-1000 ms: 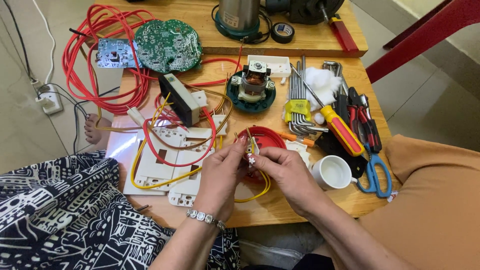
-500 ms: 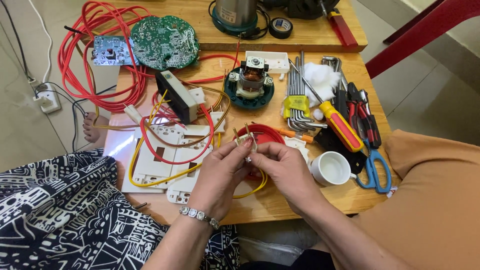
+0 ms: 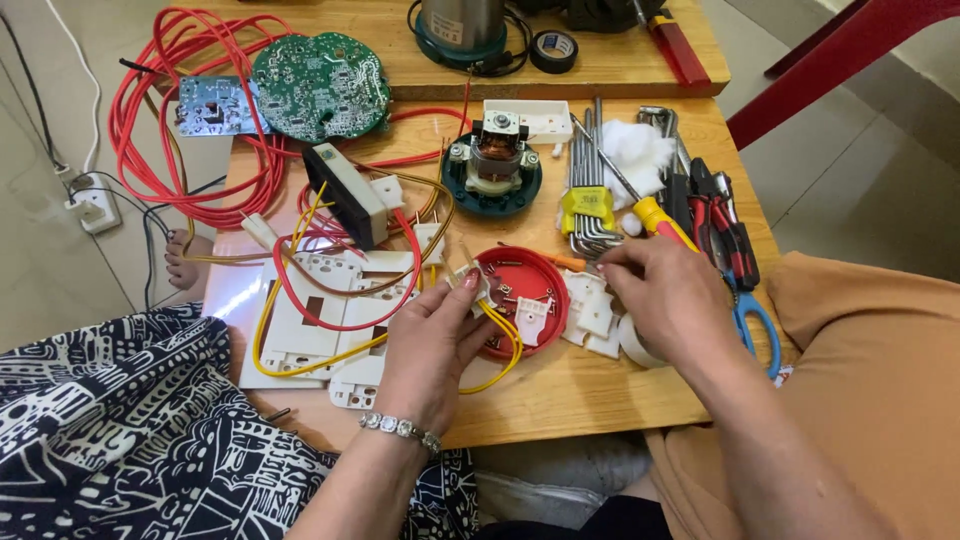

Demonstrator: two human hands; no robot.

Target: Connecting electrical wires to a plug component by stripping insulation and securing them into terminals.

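On the wooden surface (image 3: 600,385), just in front of the person, sits a shallow red lid (image 3: 525,290) with small screws and a white plastic bit lying in it. At its left edge the left hand (image 3: 435,335) pinches a small white connector (image 3: 468,277) between thumb and fingertips; yellow wires (image 3: 500,335) run from it and loop down over the hand and the lid's rim. The right hand (image 3: 665,295) hovers apart from it, to the right of the lid, fingers curled downward over white plastic pieces (image 3: 592,318) and close to the yellow-handled screwdriver (image 3: 655,215); whether it has closed on anything cannot be told.

The connector looks very light and made of thin, brittle plastic, so it probably wants a gentle grip on its flat sides rather than a squeeze on its prongs. The wires are springy and likely to tug it sideways, so holding near where they enter the body should steady it.

Around these lie a white switch plate (image 3: 310,330) wrapped by red wire (image 3: 340,320), a small motor (image 3: 493,165) on a dark green base, hex keys (image 3: 585,190), pliers (image 3: 725,225), blue-handled scissors (image 3: 755,320) and a round green circuit board (image 3: 320,85).
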